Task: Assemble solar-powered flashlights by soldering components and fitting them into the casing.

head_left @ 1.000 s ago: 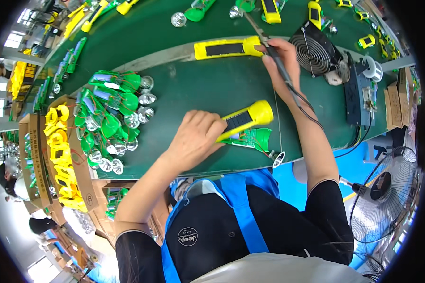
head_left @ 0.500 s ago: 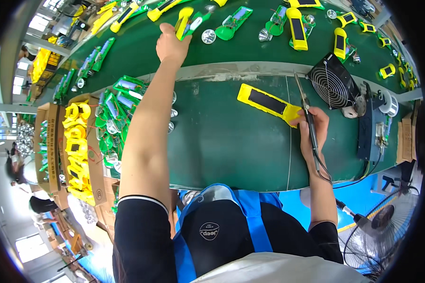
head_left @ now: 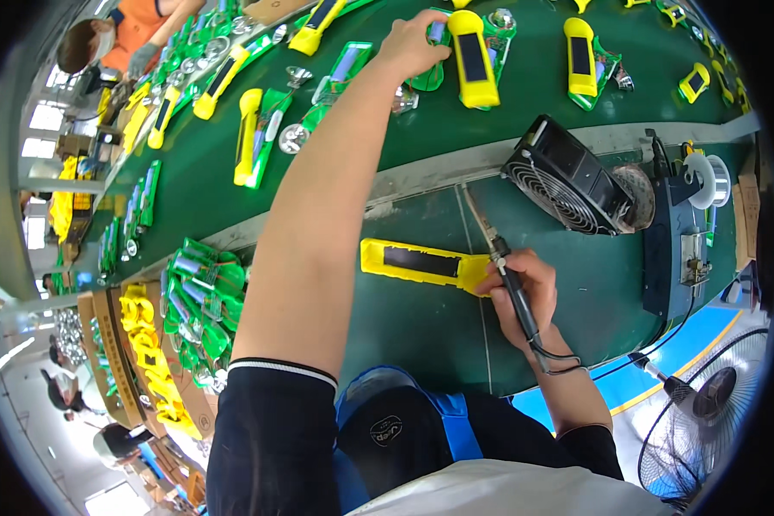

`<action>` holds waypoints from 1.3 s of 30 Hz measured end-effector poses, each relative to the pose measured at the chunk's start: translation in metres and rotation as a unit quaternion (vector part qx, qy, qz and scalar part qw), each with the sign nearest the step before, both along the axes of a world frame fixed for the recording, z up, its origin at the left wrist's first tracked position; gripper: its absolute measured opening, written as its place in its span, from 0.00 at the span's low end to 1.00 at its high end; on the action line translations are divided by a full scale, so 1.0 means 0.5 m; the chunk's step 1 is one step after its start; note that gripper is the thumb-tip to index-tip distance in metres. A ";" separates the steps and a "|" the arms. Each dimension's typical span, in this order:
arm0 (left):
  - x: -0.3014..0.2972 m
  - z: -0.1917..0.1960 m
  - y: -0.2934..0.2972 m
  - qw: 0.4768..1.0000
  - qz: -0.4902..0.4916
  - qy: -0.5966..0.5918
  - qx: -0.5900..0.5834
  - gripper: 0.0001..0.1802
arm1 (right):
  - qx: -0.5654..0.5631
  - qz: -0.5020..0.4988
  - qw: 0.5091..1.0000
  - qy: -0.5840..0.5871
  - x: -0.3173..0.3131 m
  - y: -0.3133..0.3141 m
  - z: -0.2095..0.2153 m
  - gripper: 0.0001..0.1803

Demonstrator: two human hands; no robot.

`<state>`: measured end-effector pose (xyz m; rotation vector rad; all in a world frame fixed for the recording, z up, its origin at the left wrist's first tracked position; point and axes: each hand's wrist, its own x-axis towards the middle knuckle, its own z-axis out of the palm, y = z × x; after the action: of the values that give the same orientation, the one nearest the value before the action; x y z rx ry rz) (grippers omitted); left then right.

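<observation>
My left hand point(head_left: 413, 47) reaches across the green belt, its fingers curled round the edge of a green lamp housing point(head_left: 426, 77) that carries a blue cell; the hand partly covers it. A round silver reflector point(head_left: 404, 99) lies under my wrist. In my right hand point(head_left: 527, 288) is a soldering iron point(head_left: 514, 292), its metal tip pointing up and away. The same fingers pinch the end of a yellow lamp casing point(head_left: 421, 263) with a dark solar panel, held over the green worktop.
A black fan point(head_left: 568, 176) stands beyond my right hand, beside a dark soldering unit point(head_left: 672, 245) and a solder wire reel point(head_left: 709, 181). Green housings point(head_left: 199, 301) are heaped left of my left arm, near a carton of yellow parts point(head_left: 155, 361). Another person point(head_left: 133, 34) works at far left.
My left hand has moved right along the belt, away from a yellow casing and green housing now lying there, to another green housing. My right hand still holds the iron and casing. The view has shifted.
</observation>
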<state>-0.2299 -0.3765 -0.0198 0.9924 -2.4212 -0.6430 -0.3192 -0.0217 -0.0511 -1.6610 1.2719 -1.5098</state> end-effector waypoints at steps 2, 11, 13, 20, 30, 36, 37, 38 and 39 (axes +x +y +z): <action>-0.011 0.009 0.007 0.998 0.023 0.012 0.064 0.27 | 0.019 0.003 0.999 -0.034 0.007 0.007 -0.002 0.18; 0.197 0.195 0.243 0.997 0.010 -0.072 -0.006 0.22 | 0.017 0.015 0.999 -0.035 0.011 0.007 -0.007 0.20; 0.275 0.179 0.379 0.999 -0.021 0.041 -0.013 0.26 | 0.041 0.027 0.997 -0.061 0.012 0.017 -0.012 0.19; 0.364 0.081 0.760 0.827 0.124 0.333 0.435 0.38 | -0.009 0.020 1.000 0.013 0.017 0.002 0.015 0.18; 0.362 0.062 0.744 0.998 0.047 0.051 0.012 0.18 | -0.083 -0.037 0.991 -0.097 -0.048 0.159 0.077 0.15; 0.309 0.030 0.684 0.990 -0.078 0.112 -0.046 0.08 | 0.092 0.014 0.936 -0.338 -0.016 0.188 0.028 0.11; 0.306 0.028 0.683 0.990 -0.079 0.111 -0.043 0.08 | 0.105 0.023 0.936 -0.336 -0.012 0.188 0.025 0.11; 0.304 0.026 0.683 0.990 -0.076 0.109 -0.046 0.09 | 0.115 0.018 0.938 -0.327 -0.010 0.186 0.030 0.10; 0.303 0.024 0.683 0.990 -0.073 0.106 -0.049 0.09 | 0.118 0.017 0.937 -0.328 -0.009 0.182 0.035 0.10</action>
<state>-0.0785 -0.0351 -0.0079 0.6743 -2.3261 -0.6372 -0.3239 0.0694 -0.0337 -0.8971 0.9903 -1.6194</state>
